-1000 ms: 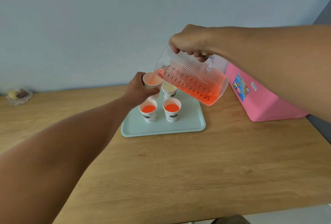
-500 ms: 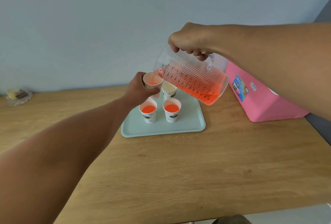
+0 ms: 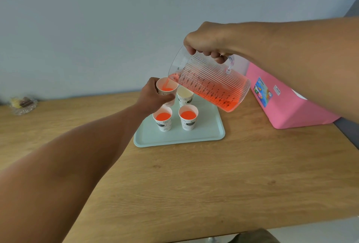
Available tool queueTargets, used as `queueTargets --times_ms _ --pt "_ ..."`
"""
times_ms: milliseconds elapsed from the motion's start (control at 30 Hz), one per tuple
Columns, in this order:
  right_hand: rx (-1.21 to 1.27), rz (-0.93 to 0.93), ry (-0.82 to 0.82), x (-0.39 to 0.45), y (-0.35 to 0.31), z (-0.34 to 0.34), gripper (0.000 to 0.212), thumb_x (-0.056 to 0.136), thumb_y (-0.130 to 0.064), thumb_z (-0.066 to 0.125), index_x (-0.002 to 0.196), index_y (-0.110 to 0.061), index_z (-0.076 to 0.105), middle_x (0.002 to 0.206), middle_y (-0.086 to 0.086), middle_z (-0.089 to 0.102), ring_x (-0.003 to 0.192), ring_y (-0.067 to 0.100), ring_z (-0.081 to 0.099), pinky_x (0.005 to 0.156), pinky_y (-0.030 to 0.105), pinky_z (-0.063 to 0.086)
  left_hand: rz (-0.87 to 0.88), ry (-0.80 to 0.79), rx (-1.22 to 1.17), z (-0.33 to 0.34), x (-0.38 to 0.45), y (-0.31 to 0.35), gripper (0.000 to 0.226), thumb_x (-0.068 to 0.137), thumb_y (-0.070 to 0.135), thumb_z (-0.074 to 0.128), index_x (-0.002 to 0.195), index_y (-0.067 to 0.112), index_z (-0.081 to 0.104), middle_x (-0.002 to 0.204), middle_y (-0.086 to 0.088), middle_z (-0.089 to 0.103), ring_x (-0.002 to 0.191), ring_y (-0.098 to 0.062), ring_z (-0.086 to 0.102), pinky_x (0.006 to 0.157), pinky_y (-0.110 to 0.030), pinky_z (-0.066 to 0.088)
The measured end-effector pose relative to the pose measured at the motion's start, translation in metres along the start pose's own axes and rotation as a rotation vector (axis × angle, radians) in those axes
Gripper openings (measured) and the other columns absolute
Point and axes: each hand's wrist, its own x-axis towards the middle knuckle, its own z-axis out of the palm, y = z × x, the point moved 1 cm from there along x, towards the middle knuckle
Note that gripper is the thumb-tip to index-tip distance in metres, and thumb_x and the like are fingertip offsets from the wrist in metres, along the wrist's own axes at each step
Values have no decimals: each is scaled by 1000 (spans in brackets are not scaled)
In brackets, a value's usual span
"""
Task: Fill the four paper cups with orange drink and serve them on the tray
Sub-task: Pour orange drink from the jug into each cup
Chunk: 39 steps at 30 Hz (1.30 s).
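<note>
My right hand (image 3: 206,40), upper centre of the frame — fingers curled round the handle of the ribbed clear jug (image 3: 209,83), tilted so its spout meets the raised cup (image 3: 167,89) my left hand (image 3: 153,97) grips, orange already pooling inside. Pale tray (image 3: 206,134) at mid-frame on the wooden table (image 3: 213,184) — two filled cups (image 3: 163,118) along its near edge, one empty cup (image 3: 185,96) behind. Pink box (image 3: 287,104) at right; glass dish (image 3: 23,105) at far left.

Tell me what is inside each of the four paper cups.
The two near cups hold orange drink. The held cup, gripped by the left hand, is part-filled. The far right cup looks empty, though the jug hides part of it.
</note>
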Motion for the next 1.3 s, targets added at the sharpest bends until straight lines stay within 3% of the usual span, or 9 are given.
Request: queueTargets --times_ms 200,733,933,1133,1300 --pt "13 -1 3 1 -2 -1 12 82 -21 60 79 -19 49 67 1 39 51 17 31 50 26 35 -3 6 -4 1 4 0 70 72 33 89 129 22 50 118 6 63 103 -16 62 74 -25 48" --pt "46 11 0 4 -1 3 12 82 -21 60 79 -19 49 66 0 38 48 16 30 49 25 34 -8 16 -37 -1 8 -3 69 71 32 90 127 20 51 112 8 63 96 -8 62 68 -18 44" --pt "150 52 26 7 6 4 14 78 -22 61 74 -20 48 60 -1 35 42 15 27 50 26 35 -4 20 -57 -2 13 -5 70 71 33 89 128 20 50 114 7 63 100 -11 62 72 -21 47" --pt "326 99 70 8 24 12 18 73 -21 60 72 -20 42 64 1 32 42 18 21 49 24 32 0 16 -93 -4 20 -9 85 68 33 87 140 29 43 117 5 65 103 -15 65 88 -32 51" --pt "467 97 99 6 39 12 27 75 -20 60 65 -25 35 53 -3 24 44 18 17 49 25 29 12 21 -82 -7 28 -9 76 68 29 86 133 28 47 120 2 62 105 -19 64 88 -33 53"
